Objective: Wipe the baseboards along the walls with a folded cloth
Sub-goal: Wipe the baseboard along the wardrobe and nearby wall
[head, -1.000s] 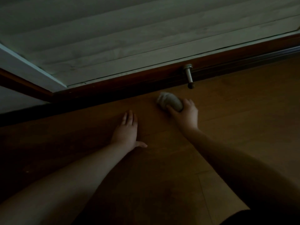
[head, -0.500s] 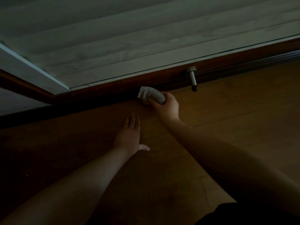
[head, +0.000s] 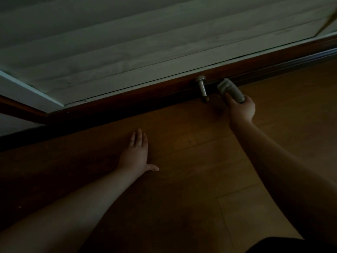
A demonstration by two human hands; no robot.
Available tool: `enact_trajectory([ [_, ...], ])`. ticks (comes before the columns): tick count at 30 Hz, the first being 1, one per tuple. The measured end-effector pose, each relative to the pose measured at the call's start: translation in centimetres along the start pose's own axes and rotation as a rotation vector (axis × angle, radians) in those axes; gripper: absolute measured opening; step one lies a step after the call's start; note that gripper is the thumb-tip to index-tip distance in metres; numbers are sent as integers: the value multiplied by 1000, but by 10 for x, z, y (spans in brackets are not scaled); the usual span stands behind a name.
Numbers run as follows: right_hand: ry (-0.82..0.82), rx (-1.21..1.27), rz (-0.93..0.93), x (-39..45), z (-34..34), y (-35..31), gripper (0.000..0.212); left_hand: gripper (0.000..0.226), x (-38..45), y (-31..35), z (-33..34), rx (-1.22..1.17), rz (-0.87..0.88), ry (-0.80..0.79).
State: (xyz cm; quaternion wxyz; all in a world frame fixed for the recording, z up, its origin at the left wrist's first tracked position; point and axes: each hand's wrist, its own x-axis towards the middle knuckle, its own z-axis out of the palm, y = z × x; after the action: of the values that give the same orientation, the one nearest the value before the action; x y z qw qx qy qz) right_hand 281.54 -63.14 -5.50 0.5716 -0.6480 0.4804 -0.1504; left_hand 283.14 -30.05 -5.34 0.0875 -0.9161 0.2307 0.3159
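Note:
A dark reddish-brown baseboard [head: 145, 95] runs along the foot of the pale panelled wall, from lower left to upper right. My right hand [head: 240, 109] grips a folded grey-white cloth [head: 230, 90], whose far end touches the baseboard just right of a metal door stopper. My left hand [head: 135, 154] lies flat on the wooden floor, fingers straight and pointing at the wall, thumb spread to the right. The room is dim.
A silver door stopper [head: 202, 87] sticks out from the baseboard over the floor, just left of the cloth. The wooden floor [head: 191, 179] spreads around both arms. A wall corner [head: 23, 88] juts out at the left.
My right hand has carried the cloth to the right along the baseboard, from left of the door stopper to its right side. My left hand stays flat on the floor.

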Motion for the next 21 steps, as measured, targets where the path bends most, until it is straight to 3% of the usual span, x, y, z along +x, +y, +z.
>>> enact_trajectory([
  [5,-32,-49,17,-32,7,13,46,134,1,0,1,2,-9,2],
  [10,-260,-77,102,-97,45,35,42,135,4,2,2,33,-30,-14],
  [16,-508,-154,-128,-144,108,5,36,133,3,1,4,180,6,25],
  [21,-511,-113,-136,-135,129,-19,49,132,-1,0,5,56,7,45],
])
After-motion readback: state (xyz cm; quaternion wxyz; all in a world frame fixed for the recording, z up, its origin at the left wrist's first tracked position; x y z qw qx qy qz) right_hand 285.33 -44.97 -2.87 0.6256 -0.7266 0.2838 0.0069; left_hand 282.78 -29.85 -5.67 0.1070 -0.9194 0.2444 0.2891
